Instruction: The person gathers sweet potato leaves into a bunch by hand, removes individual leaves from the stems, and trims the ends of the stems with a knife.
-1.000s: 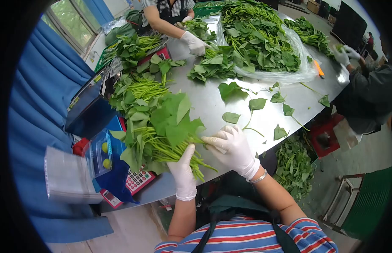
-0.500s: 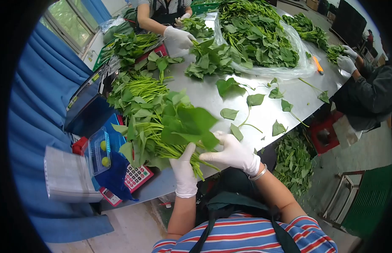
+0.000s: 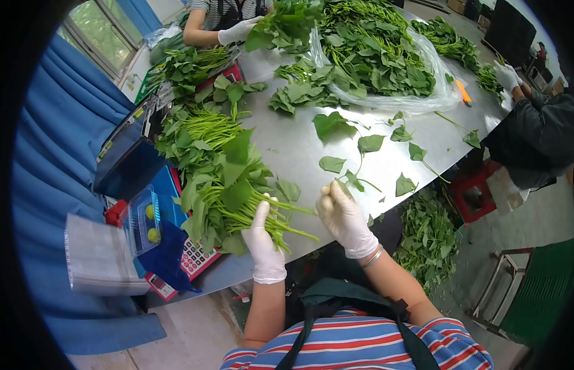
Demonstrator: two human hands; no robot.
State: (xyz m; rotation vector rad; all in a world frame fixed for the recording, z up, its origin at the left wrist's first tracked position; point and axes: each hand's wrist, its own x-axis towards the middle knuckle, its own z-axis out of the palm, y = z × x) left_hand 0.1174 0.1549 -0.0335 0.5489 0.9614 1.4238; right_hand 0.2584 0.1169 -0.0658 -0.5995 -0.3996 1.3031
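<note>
A bunch of leafy green stems (image 3: pixel 237 206) rests at the near left edge of the metal table. My left hand (image 3: pixel 264 246), in a white glove, is closed around its stem ends, which stick out to the right. Apart from that grip, my right hand (image 3: pixel 345 222), also gloved, is raised just right of the stem tips. Its fingers are curled together; whether anything is pinched in them is hidden. Loose leaves lie just beyond it, among them a single leaf (image 3: pixel 331 164) and a larger leaf (image 3: pixel 332 126).
More bundled greens (image 3: pixel 197 126) line the table's left side, near a pink calculator (image 3: pixel 197 259) and a clear plastic box (image 3: pixel 144 222). A large pile of greens (image 3: pixel 386 55) sits on plastic film. An orange-handled tool (image 3: pixel 463 92) lies right. Two co-workers handle greens across the table.
My right hand has moved off the bunch, slightly right, and its fingers have curled. The large leaf over the bunch has shifted left. A co-worker at the back has lifted a bunch.
</note>
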